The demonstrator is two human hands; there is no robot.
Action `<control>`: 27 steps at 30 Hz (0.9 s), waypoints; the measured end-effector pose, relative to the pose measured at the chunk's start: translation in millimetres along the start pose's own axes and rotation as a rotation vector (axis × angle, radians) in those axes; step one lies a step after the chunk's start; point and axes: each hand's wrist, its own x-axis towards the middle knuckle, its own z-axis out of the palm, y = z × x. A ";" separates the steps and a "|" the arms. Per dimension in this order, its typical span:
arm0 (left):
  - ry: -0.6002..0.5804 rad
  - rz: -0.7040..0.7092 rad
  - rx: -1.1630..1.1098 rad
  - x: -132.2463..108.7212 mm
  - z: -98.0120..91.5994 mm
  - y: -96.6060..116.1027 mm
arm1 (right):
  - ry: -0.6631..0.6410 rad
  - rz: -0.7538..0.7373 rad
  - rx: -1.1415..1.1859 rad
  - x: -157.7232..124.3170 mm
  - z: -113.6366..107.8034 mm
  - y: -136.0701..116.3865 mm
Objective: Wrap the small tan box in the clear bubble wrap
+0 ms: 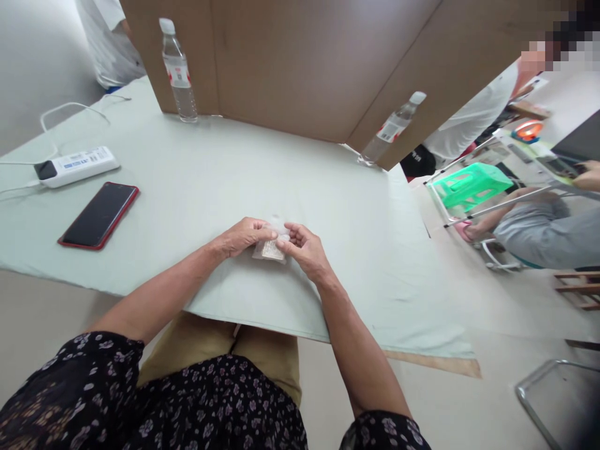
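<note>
A small clear plastic packet [272, 250] with whitish contents is held just above the near part of the table, between both hands. My left hand [248, 236] pinches its upper left side, thumb on top. On the right side, my right hand [304, 249] grips it between thumb and curled fingers. What exactly the packet contains is too small to make out.
The cloth-covered table [347, 206] bears a phone [99, 215] and a white power strip [82, 166] at left. Two water bottles [180, 78] stand before a cardboard panel [290, 62]. Other people sit beyond, near a green stool [471, 186].
</note>
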 end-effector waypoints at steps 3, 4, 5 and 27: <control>-0.006 0.016 0.000 -0.7 -0.7 0.5 | 0.033 0.040 0.044 -0.3 3.5 -0.5; -0.019 0.022 -0.011 -1.1 -1.0 0.9 | 0.043 0.058 0.058 -0.5 4.1 -0.8; -0.035 0.023 -0.022 -1.5 -1.3 1.5 | 0.045 0.074 0.069 -0.6 4.3 -1.0; -0.174 -0.009 0.248 -8.5 -1.4 2.0 | 0.167 -0.143 -0.052 -0.2 -3.6 -1.5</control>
